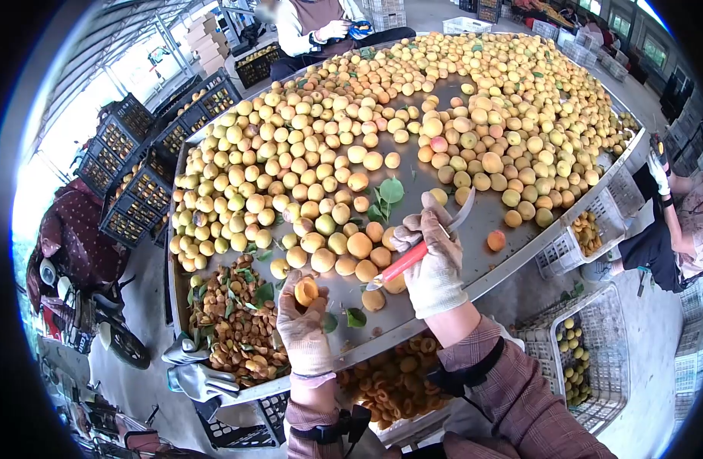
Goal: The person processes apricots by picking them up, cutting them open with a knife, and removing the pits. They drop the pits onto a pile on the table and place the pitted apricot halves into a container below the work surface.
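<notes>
My left hand, in a pale glove, holds a cut apricot half with its hollow facing up, between thumb and fingers. My right hand, also gloved, is closed around the red handle of a knife. The curved blade points up and to the right, above the metal table. Whole apricots lie just beyond and between my hands. Left of my left hand is a heap of brown, shrivelled-looking pieces with some leaves. Below the table edge, halved apricots fill a container, partly hidden by my arms.
Spare gloves lie at the table's near left corner. Black crates stand left. White crates stand right, some holding fruit. One person sits across the table, another at the right. A motorcycle is at the left.
</notes>
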`<state>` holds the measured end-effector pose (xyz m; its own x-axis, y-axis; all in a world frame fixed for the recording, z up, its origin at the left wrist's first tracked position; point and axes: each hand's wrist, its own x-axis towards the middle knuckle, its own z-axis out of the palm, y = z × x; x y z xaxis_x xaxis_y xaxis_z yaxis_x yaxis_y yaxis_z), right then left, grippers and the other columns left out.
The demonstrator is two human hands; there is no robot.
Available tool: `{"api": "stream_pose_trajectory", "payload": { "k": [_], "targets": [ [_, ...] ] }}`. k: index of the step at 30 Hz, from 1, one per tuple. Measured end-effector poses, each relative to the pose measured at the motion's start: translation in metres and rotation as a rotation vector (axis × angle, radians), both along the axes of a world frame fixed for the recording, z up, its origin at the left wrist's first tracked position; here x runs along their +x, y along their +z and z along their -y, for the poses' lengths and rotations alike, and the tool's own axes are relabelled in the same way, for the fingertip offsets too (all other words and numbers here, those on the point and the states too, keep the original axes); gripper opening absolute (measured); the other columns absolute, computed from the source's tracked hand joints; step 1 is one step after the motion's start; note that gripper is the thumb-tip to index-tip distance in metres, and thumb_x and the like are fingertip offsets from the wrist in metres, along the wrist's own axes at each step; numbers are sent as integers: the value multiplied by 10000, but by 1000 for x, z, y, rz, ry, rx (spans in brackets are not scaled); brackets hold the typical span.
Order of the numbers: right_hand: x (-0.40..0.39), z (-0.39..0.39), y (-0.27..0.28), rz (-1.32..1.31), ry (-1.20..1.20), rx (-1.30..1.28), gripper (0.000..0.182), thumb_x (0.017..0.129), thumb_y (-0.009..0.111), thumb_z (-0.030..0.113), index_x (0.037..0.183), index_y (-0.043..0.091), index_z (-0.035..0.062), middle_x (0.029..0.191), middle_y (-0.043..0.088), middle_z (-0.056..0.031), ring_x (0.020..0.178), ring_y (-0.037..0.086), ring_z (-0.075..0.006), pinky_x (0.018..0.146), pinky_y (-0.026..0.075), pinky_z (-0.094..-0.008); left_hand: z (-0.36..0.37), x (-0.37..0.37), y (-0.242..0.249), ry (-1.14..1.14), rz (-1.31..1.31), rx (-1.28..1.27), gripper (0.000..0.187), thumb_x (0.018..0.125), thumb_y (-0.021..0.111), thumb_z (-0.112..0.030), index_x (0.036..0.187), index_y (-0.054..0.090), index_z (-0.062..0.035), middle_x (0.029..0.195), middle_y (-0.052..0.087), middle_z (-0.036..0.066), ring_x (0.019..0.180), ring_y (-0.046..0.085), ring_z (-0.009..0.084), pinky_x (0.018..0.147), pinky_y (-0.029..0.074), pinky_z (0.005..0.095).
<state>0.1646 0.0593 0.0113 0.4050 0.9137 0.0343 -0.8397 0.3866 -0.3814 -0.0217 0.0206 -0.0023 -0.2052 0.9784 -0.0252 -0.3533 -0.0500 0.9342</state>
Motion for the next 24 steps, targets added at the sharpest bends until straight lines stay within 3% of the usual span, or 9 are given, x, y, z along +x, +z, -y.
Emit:
{"api": "stream_pose_trajectory", "payload": {
  "k": [4, 8, 12, 16, 18, 19, 20, 22, 24],
  "targets": [
    [17, 5, -1, 3, -3, 12, 259, 875, 626, 76, 1128, 591, 39, 769, 567, -45, 714, 542, -149, 628, 454, -308, 15, -12, 29, -79, -64, 6, 299, 844, 586, 14, 1143, 575, 23, 932, 638, 93, 820, 611, 158, 799, 501, 278],
    [40, 11, -3, 57, -34, 8, 251, 878, 609, 67, 1125, 595, 30, 755, 558, -52, 707, 530, -149, 619, 434, -306, 33, -8, 57, -901, -603, -7, 344, 748, 712, 22, 1082, 629, 34, 1009, 629, 86, 895, 606, 167, 837, 472, 278],
    [45, 18, 4, 23, 19, -40, 267, 886, 602, 89, 1147, 582, 34, 747, 569, -56, 644, 519, -147, 589, 425, -291, 8, 23, 10, -462, -1001, -149, 368, 735, 732, -160, 1068, 639, -35, 954, 644, 154, 892, 642, 233, 784, 489, 280],
    [38, 18, 6, -17, 230, -65, 259, 884, 636, 167, 1122, 612, 68, 692, 567, -35, 570, 498, -138, 518, 412, -269, -24, 43, -25, -471, -1502, -234, 302, 756, 679, -196, 1016, 643, -46, 896, 641, 166, 853, 641, 264, 728, 497, 295],
    [39, 25, 23, 98, 264, -174, 260, 875, 661, 214, 1102, 629, 90, 678, 560, -2, 517, 486, -96, 478, 389, -228, -44, 29, -74, -615, -1212, -193, 349, 750, 673, -208, 1060, 639, -52, 883, 643, 176, 842, 642, 242, 729, 503, 293],
    [44, 30, 28, 156, 313, -206, 262, 874, 662, 221, 1098, 631, 88, 676, 559, 5, 510, 484, -88, 472, 387, -224, -24, 47, -6, -623, -1114, -98, 406, 776, 665, -164, 1146, 595, -15, 936, 653, 155, 858, 646, 223, 769, 512, 287],
    [47, 34, 32, 194, 372, -234, 264, 874, 662, 227, 1095, 634, 86, 674, 557, 13, 502, 481, -80, 466, 385, -219, -16, 38, -17, -619, -573, -144, 511, 821, 621, -11, 1297, 444, 46, 1087, 609, 109, 898, 637, 215, 805, 526, 278],
    [52, 46, 36, 264, 467, -178, 261, 883, 648, 223, 1100, 632, 81, 657, 534, 30, 494, 461, -61, 454, 370, -206, 6, 39, 14, -508, 90, -164, 530, 832, 649, -41, 1310, 432, 37, 1121, 597, 112, 949, 634, 231, 862, 538, 329],
    [52, 52, 44, 402, 556, -239, 267, 887, 619, 174, 1129, 612, 60, 681, 506, 43, 490, 438, -46, 426, 345, -182, 8, 25, 14, -499, 367, -114, 498, 886, 587, -79, 1338, 398, 16, 1194, 572, 144, 1018, 623, 276, 899, 537, 386]
  ]
}}
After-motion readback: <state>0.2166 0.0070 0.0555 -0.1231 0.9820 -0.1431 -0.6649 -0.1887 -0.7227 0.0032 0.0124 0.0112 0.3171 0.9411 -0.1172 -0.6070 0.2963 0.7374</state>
